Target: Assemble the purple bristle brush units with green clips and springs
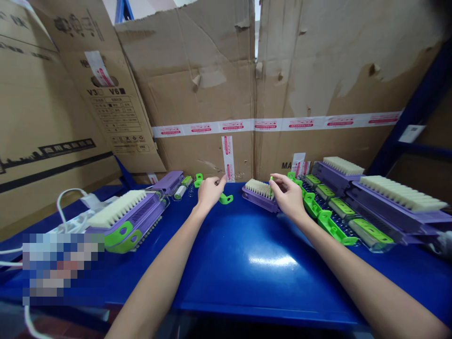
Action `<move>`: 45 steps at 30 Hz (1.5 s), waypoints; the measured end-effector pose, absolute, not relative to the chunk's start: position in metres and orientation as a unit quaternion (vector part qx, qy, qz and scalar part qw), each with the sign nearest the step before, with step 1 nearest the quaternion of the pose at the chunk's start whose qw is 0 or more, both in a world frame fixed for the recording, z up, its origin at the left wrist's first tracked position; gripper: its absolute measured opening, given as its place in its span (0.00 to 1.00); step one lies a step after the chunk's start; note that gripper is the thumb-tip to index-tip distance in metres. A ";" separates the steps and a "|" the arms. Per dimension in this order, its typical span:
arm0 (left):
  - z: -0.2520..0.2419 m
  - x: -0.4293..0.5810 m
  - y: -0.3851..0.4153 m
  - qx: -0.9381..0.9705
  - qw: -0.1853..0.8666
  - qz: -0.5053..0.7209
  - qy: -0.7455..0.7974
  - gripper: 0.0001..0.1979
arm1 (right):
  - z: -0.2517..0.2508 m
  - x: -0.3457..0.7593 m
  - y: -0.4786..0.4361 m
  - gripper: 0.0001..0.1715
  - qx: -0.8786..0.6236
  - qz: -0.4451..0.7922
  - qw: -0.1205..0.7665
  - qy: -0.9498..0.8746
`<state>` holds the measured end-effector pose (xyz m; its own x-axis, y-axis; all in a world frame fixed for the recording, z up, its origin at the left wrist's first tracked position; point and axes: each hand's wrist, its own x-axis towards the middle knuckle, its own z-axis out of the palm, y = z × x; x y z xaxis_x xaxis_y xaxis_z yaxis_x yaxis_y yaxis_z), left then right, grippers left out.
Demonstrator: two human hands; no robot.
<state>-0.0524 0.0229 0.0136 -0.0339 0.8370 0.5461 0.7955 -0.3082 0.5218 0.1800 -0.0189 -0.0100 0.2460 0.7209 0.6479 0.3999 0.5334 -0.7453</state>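
Observation:
My left hand [210, 192] is closed in a pinch above the blue table, with a small shiny metal piece, apparently a spring [217, 182], between its fingers. Right below that hand lies a bright green plastic bracket [226, 199]. My right hand [288, 192] pinches a small upright green plastic part [271, 187] between thumb and fingers. Just left of it, a purple brush block [259, 198] with cream bristles facing up rests on the table. The right fingertips are close to the block's right end; whether they touch it I cannot tell.
On the right are green brackets [319, 214], clear cases with green tops [370, 230], springs and purple brushes [402, 193]. At left lie another brush [120, 212], a white power strip [67, 223] and cables. Cardboard sheets [197, 94] wall the back of the blue table [226, 263].

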 end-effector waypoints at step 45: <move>0.013 -0.058 0.016 0.857 -0.147 0.018 0.493 0.12 | -0.016 0.183 -0.016 0.16 -0.475 -0.009 0.597 -0.647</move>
